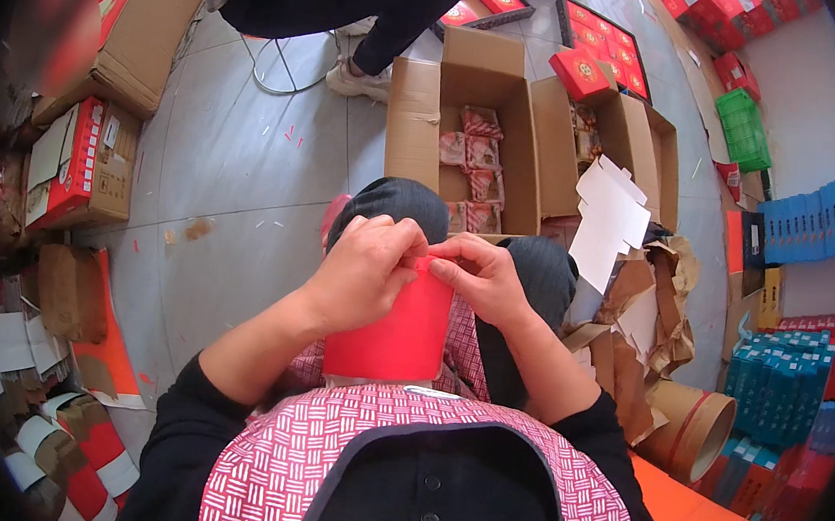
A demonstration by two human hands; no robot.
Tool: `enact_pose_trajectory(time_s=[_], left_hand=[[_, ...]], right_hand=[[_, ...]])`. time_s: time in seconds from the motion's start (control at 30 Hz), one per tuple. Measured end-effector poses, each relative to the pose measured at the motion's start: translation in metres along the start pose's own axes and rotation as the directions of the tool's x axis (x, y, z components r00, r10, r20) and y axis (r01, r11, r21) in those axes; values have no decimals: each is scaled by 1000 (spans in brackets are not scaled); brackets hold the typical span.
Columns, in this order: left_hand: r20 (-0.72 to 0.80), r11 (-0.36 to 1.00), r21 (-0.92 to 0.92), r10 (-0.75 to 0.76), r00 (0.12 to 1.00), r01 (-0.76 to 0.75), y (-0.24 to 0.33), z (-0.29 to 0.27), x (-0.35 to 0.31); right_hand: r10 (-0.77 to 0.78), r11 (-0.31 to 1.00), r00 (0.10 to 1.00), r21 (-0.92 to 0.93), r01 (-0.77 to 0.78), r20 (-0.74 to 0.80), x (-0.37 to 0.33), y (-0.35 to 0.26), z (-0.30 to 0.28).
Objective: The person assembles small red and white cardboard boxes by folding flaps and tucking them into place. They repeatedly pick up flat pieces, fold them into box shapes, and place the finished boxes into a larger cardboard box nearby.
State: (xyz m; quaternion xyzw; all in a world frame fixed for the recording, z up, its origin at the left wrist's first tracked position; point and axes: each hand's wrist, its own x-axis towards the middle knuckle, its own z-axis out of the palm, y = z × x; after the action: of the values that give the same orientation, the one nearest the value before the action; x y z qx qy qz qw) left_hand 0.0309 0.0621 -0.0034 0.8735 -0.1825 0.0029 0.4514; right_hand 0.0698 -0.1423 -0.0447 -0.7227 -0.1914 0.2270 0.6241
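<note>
While your left hand (368, 271) and right hand (484, 279) pinch the top edge of a bright red, smooth, roughly rectangular piece (393, 330) — its material unclear — the step seems to be fine fingertip work there. The next move likely calls for a steady two-sided pinch. The piece's plain, flat-looking face shows between your hands and your body.

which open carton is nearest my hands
The left carton, holding pink packets; the carton to its right, with a red box at one end, sits farther away.
</note>
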Motion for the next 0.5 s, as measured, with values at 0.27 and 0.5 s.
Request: enact_pose_trajectory(time_s=[0.27,0.5], left_hand=[[-30,997,63,41,999,-40,1,5,0],[80,935,334,99,992,-121,11,11,10]], right_hand=[[-126,910,974,-369,189,188,16,-8,-12],[152,947,902,-320,-16,403,43,-12,-34]])
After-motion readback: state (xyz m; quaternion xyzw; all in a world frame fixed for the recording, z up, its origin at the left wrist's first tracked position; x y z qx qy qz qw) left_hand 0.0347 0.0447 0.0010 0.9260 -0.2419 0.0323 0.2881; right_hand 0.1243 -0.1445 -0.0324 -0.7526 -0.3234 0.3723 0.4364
